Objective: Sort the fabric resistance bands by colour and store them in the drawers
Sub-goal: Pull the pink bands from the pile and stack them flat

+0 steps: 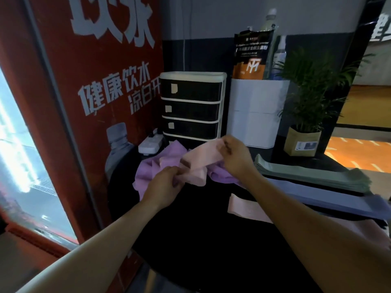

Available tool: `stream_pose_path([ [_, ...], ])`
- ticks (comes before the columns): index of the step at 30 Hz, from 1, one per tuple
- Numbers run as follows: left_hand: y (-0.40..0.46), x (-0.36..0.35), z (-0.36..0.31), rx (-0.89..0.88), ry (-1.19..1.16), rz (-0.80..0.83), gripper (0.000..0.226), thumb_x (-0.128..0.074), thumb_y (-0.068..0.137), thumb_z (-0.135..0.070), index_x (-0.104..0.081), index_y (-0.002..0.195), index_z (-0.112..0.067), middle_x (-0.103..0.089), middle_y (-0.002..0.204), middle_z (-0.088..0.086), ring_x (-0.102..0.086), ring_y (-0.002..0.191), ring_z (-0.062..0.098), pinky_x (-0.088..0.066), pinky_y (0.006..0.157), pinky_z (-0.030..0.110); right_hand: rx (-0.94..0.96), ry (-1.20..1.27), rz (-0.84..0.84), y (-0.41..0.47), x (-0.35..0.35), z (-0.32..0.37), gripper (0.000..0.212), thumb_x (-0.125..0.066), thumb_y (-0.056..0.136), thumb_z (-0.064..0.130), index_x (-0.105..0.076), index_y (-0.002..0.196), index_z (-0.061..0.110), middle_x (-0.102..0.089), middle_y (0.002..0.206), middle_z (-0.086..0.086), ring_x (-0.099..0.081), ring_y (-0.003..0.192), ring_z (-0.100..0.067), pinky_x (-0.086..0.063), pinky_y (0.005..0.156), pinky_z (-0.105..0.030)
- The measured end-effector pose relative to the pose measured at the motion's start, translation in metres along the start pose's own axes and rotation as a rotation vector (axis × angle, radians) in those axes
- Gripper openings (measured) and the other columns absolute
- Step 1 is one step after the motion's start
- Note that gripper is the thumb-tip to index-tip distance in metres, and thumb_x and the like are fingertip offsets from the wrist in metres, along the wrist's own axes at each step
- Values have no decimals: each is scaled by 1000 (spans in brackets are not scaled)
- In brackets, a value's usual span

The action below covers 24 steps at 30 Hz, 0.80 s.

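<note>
Both hands hold a pink fabric band (202,158) above a heap of purple bands (148,170) on the black table (201,240). My left hand (164,186) pinches its lower left end; my right hand (237,156) grips its upper right end. Another pink band (246,209) lies flat on the table to the right. A stack of green bands (313,173) and blue-grey bands (330,196) lies at the right. The small drawer unit (191,105), white frame with dark drawers, stands behind the heap with all drawers closed.
A white box (257,113) holding an orange pouch and bottles stands right of the drawers. A potted plant (306,123) sits further right. A white power strip (151,144) lies left of the drawers. A red vending cabinet (84,102) borders the table on the left.
</note>
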<state>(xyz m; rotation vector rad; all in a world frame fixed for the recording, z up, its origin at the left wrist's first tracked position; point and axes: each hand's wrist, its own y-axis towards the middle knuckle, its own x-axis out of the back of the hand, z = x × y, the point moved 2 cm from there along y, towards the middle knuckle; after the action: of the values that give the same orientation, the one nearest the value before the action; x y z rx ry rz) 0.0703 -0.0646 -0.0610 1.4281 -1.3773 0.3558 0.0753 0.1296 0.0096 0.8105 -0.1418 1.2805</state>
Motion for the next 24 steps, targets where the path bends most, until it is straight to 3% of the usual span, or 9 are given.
stream_pose_path([
  [3, 5, 9, -8, 95, -149, -6, 26, -60, 87, -12, -61, 113, -15, -62, 113, 7, -59, 103, 23, -46, 88, 31, 31, 2, -48, 2, 24, 10, 15, -44, 97, 12, -55, 88, 6, -57, 76, -8, -47, 71, -18, -32, 55, -22],
  [7, 8, 27, -45, 54, -407, -26, 24, -66, 85, -17, -62, 107, -7, -64, 107, 5, -60, 102, 21, -46, 88, 30, 73, -8, -68, -1, 48, 25, 18, -44, 98, 13, -53, 82, 10, -48, 63, 4, -41, 59, -12, -30, 48, -11],
  [12, 16, 45, -93, 48, -648, -21, 45, -74, 77, -24, -55, 116, -12, -59, 110, -4, -55, 105, 10, -41, 84, 13, 137, 80, -24, -10, 63, 50, 25, -48, 96, 15, -59, 84, -5, -51, 70, -13, -42, 65, -18, -33, 61, -27],
  [14, 17, 51, -107, 21, -668, 5, 41, -74, 78, -19, -54, 114, -12, -58, 103, -6, -55, 95, 6, -40, 74, 3, 163, 106, -23, -11, 70, 60, 25, -50, 95, 15, -60, 81, -3, -48, 67, -11, -41, 63, -17, -34, 62, -27],
  [18, 18, 66, -116, -55, -631, -61, 14, -60, 86, -3, -55, 97, -11, -58, 83, -4, -51, 71, 0, -39, 59, 4, 175, 161, -120, -12, 87, 74, 18, -57, 92, 16, -63, 80, 4, -59, 68, -9, -49, 63, -11, -40, 64, -27],
  [20, 19, 74, -114, -62, -614, -45, 10, -58, 88, -2, -54, 91, -10, -56, 77, -4, -50, 67, 2, -38, 57, 5, 170, 179, -204, -14, 99, 80, 11, -59, 91, 16, -62, 81, 11, -59, 70, -1, -51, 62, -5, -42, 62, -21],
  [24, 18, 87, -111, -79, -664, -27, 17, -57, 84, 8, -56, 89, -9, -56, 79, -1, -55, 65, -6, -42, 62, 6, 131, 200, -305, -16, 116, 83, 11, -64, 87, 18, -64, 84, 8, -63, 80, -7, -57, 72, -15, -48, 68, -29],
])
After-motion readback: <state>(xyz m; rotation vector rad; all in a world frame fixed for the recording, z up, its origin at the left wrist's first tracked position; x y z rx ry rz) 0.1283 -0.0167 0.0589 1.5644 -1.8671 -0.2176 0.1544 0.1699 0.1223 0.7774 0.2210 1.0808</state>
